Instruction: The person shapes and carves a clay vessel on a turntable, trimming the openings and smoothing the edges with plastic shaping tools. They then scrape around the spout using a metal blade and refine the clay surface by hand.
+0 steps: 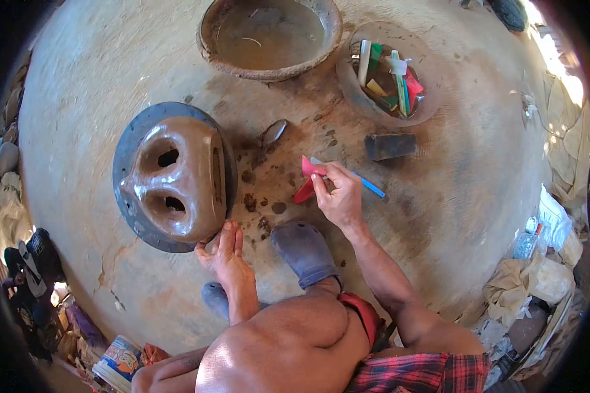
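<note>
A wet brown clay form (189, 171) with two dark holes and a long slot lies on a round dark board (128, 196) at the left. At the board's lower right edge, beside the clay, is my left hand (228, 259), its fingers slightly apart and holding nothing visible. My right hand (339, 196) pinches a small pink-red piece (313, 168) between thumb and fingers. Just left of that hand lies a red piece (304, 190) on the floor. A blue tool (372, 186) sticks out to its right, partly hidden behind the fingers.
A clay bowl of murky water (206, 49) stands at the top. Right of it is a clear basin (354, 98) with coloured pieces. A dark block (391, 147) and a spoon-like metal piece (273, 132) lie on the floor. Bags and clutter (547, 278) line the right edge.
</note>
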Available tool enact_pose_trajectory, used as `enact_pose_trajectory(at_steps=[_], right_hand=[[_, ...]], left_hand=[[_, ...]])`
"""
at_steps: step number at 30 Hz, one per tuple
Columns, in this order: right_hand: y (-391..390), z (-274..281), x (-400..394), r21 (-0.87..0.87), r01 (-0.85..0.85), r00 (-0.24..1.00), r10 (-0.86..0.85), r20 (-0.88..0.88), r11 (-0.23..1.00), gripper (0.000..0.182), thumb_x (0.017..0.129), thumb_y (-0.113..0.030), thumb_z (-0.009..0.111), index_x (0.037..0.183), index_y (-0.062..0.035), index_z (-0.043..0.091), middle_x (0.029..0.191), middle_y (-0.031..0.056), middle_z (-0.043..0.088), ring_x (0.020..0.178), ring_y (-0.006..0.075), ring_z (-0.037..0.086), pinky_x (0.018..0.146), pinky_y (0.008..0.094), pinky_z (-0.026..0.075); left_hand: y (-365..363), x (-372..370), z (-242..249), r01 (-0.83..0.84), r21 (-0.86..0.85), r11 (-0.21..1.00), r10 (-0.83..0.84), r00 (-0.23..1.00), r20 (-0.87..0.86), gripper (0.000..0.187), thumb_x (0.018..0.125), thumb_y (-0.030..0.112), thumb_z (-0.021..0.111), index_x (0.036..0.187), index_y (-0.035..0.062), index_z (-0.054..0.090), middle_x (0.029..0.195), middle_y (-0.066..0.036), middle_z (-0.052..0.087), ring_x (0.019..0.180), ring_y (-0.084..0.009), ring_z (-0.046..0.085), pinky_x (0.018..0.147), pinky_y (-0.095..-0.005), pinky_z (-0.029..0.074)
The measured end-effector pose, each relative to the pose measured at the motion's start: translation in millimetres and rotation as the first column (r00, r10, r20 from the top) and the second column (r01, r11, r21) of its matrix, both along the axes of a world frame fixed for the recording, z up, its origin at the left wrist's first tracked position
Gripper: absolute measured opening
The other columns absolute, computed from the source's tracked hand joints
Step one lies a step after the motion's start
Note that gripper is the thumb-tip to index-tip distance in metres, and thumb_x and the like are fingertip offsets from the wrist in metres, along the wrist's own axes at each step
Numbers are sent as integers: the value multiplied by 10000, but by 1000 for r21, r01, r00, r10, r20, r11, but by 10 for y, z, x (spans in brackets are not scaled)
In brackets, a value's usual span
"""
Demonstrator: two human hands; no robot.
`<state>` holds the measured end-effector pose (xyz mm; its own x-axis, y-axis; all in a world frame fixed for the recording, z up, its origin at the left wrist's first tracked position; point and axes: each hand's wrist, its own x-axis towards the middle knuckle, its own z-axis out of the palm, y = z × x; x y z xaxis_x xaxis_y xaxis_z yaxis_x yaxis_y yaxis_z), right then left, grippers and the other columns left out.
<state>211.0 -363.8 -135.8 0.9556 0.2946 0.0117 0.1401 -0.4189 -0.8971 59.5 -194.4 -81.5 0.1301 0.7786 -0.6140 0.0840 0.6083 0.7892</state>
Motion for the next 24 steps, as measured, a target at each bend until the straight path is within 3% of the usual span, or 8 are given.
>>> enact_pose_trajectory(at_steps=[9, 11, 15, 19, 20, 22, 23, 24], right_hand=[[-193, -122, 161, -58, 54, 998, -52, 35, 997, 69, 901, -26, 744, 928, 29, 711, 849, 133, 706, 701, 207, 716, 630, 340, 547], [-160, -137, 185, -51, 37, 999, -37, 11, 998, 73, 908, -29, 743, 946, 28, 719, 848, 134, 718, 701, 198, 722, 639, 335, 548], [-95, -155, 221, -58, 55, 998, -55, 2, 997, 87, 911, -32, 740, 968, 30, 716, 815, 122, 730, 704, 197, 734, 644, 343, 548], [-103, -230, 264, -124, 122, 991, -127, -32, 985, 131, 916, -66, 749, 1007, 24, 721, 833, 125, 741, 710, 201, 736, 653, 349, 551], [-127, -254, 284, -166, 152, 987, -158, -29, 974, 155, 918, -82, 754, 1034, 17, 726, 839, 130, 744, 712, 206, 738, 660, 354, 554], [-162, -283, 329, -225, 168, 984, -177, -20, 960, 183, 919, -95, 757, 1068, 6, 726, 845, 133, 749, 706, 215, 737, 663, 358, 556], [-181, -285, 347, -288, 194, 979, -205, -11, 938, 212, 920, -108, 760, 1102, -4, 727, 851, 137, 754, 699, 224, 736, 666, 363, 558], [-189, -272, 365, -327, 176, 978, -202, -49, 928, 249, 928, -134, 761, 1153, -32, 728, 888, 134, 747, 748, 275, 731, 699, 396, 562]], left_hand=[[-43, -214, -145, 30, 21, 999, -31, 998, 48, 547, 927, 37, 787, 1281, 114, 377, 999, -147, 717, 945, -263, 737, 801, -369, 594], [-147, -247, -105, 250, -130, 959, -250, 968, 17, 474, 946, 62, 777, 1332, 39, 501, 990, -154, 733, 947, -246, 738, 804, -348, 597], [-312, -119, -250, 388, -222, 895, -377, 922, 92, 395, 987, 101, 744, 1348, -12, 630, 1064, -177, 746, 977, -234, 743, 836, -325, 600], [-365, 9, -279, 696, -52, 716, -673, 709, 214, 392, 1071, 224, 646, 1364, -35, 670, 1219, -181, 748, 1086, -220, 737, 916, -325, 594], [-342, -35, -296, 818, 265, 511, -842, 538, -40, 405, 1080, 250, 629, 1366, -34, 672, 1230, -179, 748, 1100, -219, 733, 924, -328, 592], [-304, -109, -132, 910, 213, 355, -894, 397, -207, 433, 1093, 314, 593, 1283, -55, 717, 1190, -197, 764, 1092, -236, 741, 891, -333, 600], [-293, -190, -112, 905, 216, 367, -888, 410, -209, 433, 1093, 314, 593, 1283, -55, 717, 1190, -197, 764, 1092, -236, 741, 891, -333, 600], [-281, -273, -97, 790, 18, 612, -784, 610, -119, 441, 1091, 327, 592, 1229, -67, 733, 1155, -200, 773, 1057, -241, 753, 855, -329, 605]])
